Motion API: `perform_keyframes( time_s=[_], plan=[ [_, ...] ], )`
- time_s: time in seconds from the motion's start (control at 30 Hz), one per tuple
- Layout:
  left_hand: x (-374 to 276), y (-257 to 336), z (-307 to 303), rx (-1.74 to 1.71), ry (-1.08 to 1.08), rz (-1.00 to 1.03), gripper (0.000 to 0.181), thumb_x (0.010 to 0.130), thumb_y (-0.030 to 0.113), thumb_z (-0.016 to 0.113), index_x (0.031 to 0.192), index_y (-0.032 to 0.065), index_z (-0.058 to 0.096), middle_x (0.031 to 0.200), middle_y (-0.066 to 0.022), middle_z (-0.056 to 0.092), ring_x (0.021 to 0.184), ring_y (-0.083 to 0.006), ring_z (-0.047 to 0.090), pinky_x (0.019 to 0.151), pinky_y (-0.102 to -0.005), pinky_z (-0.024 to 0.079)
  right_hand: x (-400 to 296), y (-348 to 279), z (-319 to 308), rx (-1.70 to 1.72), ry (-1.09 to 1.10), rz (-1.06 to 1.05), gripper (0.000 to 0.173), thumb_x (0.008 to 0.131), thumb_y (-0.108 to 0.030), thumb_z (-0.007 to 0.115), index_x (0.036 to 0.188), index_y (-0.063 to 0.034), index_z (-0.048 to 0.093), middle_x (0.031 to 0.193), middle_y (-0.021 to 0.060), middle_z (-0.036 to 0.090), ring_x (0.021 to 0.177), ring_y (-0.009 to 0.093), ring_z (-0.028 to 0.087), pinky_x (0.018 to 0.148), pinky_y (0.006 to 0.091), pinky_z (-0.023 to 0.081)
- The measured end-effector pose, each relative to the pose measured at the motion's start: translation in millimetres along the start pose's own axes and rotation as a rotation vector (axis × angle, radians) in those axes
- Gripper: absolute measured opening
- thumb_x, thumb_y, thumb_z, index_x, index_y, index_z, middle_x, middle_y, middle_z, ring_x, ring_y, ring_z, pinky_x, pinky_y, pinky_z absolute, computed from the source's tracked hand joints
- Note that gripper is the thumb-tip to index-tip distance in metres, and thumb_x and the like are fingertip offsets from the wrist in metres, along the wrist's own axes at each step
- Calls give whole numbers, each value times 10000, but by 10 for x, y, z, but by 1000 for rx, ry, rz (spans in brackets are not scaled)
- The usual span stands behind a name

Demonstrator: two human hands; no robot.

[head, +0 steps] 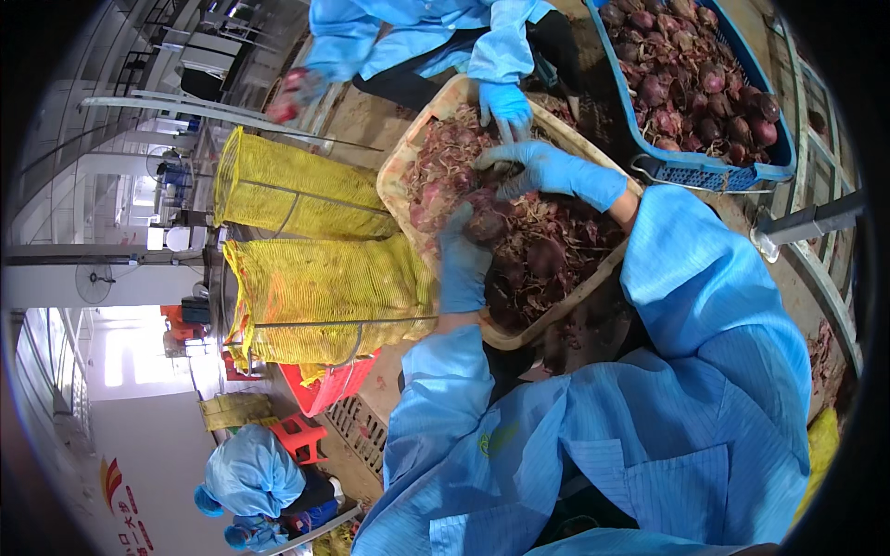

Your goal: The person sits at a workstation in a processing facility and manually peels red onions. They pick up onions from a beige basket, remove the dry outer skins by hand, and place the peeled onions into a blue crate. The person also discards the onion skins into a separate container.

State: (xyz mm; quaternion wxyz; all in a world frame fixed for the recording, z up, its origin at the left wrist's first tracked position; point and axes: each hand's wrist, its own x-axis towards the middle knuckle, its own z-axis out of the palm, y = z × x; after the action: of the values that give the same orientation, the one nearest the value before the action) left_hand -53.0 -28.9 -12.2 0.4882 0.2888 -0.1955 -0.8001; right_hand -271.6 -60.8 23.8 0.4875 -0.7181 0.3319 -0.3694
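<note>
A pale plastic crate [573, 306] of red onions and loose dry skins lies before me. My left hand [464, 260], in a blue glove, is at the crate's near left side with its fingers around a red onion [487, 221]. My right hand [549, 172], gloved too, reaches over the onions from the right, fingers curled downward; whether it grips anything is hidden. Just beyond it, a co-worker's gloved hand [506, 110] reaches into the same crate. The co-worker's other hand [306, 87] is blurred, with red onions at its fingers, outside the crate.
A blue crate [723, 163] heaped with red onions stands at upper right. Two yellow mesh sacks on metal frames [334, 299] are left of the pale crate, with a red crate [341, 386] below them. Metal rails [813, 271] run along the right. Other people sit at lower left.
</note>
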Motion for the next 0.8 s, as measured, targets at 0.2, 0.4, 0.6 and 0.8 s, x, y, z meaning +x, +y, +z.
perform_keyframes(
  time_s=[0.2,0.4,0.6,0.8],
  plan=[
    [-161,-272,135,11,191,-19,326,857,300,554,1088,70,565,1043,-76,608,910,-234,587,775,-363,508,-48,130,250,-205,-50,-225,389,655,-138,692,1025,-35,630,953,139,628,861,280,609,768,360,479],
    [-517,-135,25,-155,238,12,296,855,319,534,1021,77,569,980,-62,611,832,-234,577,684,-358,496,-89,326,201,-314,-52,-18,278,679,-14,682,952,-65,659,915,120,655,835,242,634,738,333,491],
    [-453,2228,473,-560,33,524,399,856,399,522,915,5,501,955,-132,550,897,-266,523,755,-397,490,-80,374,316,-504,-236,141,328,686,-159,730,1004,-113,664,930,134,654,852,278,631,770,355,486],
    [-359,3167,835,390,531,673,597,865,402,533,1320,38,403,1141,-182,503,986,-364,545,815,-452,484,-24,357,319,-627,-272,84,322,678,-217,715,991,-150,681,935,133,654,856,301,620,779,387,478]
  ],
)
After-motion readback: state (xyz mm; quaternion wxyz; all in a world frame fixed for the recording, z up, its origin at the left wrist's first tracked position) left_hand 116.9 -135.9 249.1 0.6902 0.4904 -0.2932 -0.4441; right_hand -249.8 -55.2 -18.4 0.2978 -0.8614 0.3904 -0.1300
